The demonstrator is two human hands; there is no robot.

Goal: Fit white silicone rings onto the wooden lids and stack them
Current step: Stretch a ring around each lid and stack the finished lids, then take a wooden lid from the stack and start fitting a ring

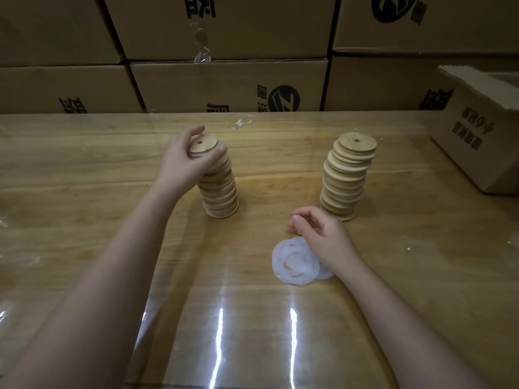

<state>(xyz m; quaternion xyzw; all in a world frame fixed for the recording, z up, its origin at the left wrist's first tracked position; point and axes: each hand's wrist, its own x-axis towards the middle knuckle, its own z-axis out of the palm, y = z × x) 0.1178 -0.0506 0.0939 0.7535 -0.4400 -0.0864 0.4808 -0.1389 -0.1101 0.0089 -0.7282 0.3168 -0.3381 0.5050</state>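
Wooden lid (202, 142) in left hand (179, 161) atop stack (222, 192); rings (280, 259) beside right hand (323, 237).

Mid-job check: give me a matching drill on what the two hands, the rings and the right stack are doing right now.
Column one:
1. left hand
2. right hand
3. silicone rings
4. right stack

Column two:
A. lie in a loose pile on the table
B. grips the top lid of the left stack
C. stands untouched, its lids unevenly aligned
D. fingers loosely curled, right by the rings

Pairs: 1-B, 2-D, 3-A, 4-C
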